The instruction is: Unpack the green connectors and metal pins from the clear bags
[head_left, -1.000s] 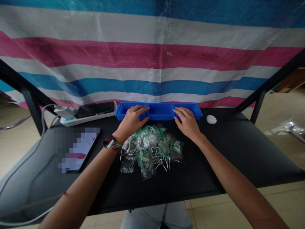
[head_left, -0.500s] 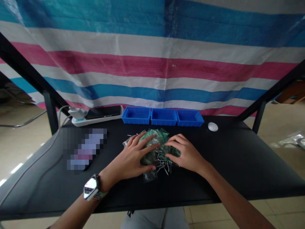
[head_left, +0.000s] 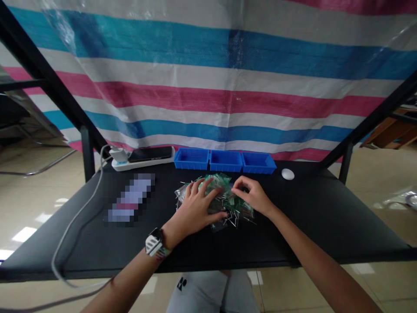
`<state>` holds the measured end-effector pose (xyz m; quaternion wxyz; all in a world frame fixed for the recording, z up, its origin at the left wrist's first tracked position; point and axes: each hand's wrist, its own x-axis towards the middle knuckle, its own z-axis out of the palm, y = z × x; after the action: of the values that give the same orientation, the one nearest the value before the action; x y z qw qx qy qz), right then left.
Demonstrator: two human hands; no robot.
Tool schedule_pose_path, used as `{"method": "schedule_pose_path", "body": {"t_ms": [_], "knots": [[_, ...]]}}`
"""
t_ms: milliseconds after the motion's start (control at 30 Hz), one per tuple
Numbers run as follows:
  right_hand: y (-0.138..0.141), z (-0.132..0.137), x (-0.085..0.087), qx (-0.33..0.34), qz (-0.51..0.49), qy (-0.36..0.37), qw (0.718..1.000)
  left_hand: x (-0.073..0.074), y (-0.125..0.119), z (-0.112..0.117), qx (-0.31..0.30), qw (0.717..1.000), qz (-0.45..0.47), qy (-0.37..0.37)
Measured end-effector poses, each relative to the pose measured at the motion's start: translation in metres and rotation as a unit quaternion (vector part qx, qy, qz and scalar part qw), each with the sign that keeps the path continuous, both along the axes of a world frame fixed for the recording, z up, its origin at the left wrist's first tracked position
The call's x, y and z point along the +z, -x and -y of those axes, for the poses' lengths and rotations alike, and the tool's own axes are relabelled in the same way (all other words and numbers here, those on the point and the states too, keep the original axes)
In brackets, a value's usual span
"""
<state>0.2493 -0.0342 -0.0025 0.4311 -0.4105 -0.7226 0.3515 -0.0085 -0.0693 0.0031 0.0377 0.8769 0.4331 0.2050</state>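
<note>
The left hand (head_left: 197,213) is spread, palm down, over the left part of the pile of bags (head_left: 221,178). The right hand (head_left: 256,198) is at the pile's right side, thumb and forefinger tips together; whether they pinch a bag cannot be told. From these tips, the pile extends leftward and toward the person. The loose pins (head_left: 235,219) lie on the near side of the right fingertips, just right of the left thumb, long axes mixed. The bins (head_left: 225,161) stand beyond both hands.

Your loose heap of small clear and green plastic packets (head_left: 240,204) is lying near the blue plastic trays (head_left: 225,167); thin silvery rods (head_left: 235,219) are poking out on the side away from them.
</note>
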Motion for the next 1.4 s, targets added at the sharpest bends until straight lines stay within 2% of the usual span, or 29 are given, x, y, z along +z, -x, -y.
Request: {"method": "schedule_pose_path", "body": {"t_ms": [100, 200, 267, 333, 467, 533, 633, 800, 933, 1033, 1233, 1400], "knots": [[0.0, -0.007, 0.003, 0.0, -0.099, 0.06, 0.993, 0.013, -0.012, -0.005, 0.022, 0.997, 0.068, -0.021], [0.002, -0.016, 0.007, -0.006, -0.159, 0.087, 0.983, 0.024, -0.027, -0.023, 0.035, 0.988, 0.15, -0.01], [0.005, -0.023, 0.012, -0.012, -0.204, 0.099, 0.974, 0.031, -0.036, -0.041, 0.003, 0.974, 0.219, 0.06], [0.007, -0.03, 0.016, -0.019, -0.259, 0.111, 0.959, 0.036, -0.044, -0.062, -0.038, 0.947, 0.288, 0.14], [0.008, -0.045, 0.025, -0.009, -0.318, 0.13, 0.939, 0.045, -0.053, -0.102, -0.117, 0.884, 0.384, 0.24], [0.007, -0.051, 0.026, -0.005, -0.314, 0.13, 0.94, 0.048, -0.055, -0.118, -0.152, 0.866, 0.386, 0.281], [0.003, -0.056, 0.024, -0.025, -0.312, 0.119, 0.942, 0.053, -0.057, -0.136, -0.178, 0.853, 0.362, 0.332], [0.001, -0.058, 0.017, -0.054, -0.308, 0.117, 0.943, 0.063, -0.05, -0.153, -0.192, 0.855, 0.284, 0.39], [0.007, -0.054, 0.014, -0.054, -0.295, 0.114, 0.947, 0.064, -0.044, -0.153, -0.224, 0.852, 0.21, 0.424], [0.011, -0.049, 0.014, -0.058, -0.301, 0.108, 0.946, 0.058, -0.045, -0.151, -0.24, 0.853, 0.218, 0.409], [0.006, -0.039, 0.011, -0.034, -0.328, 0.128, 0.935, 0.046, -0.056, -0.143, -0.232, 0.865, 0.226, 0.383], [0.004, -0.037, 0.0, -0.059, -0.301, 0.14, 0.941, 0.047, -0.058, -0.135, -0.223, 0.884, 0.187, 0.367]]}}
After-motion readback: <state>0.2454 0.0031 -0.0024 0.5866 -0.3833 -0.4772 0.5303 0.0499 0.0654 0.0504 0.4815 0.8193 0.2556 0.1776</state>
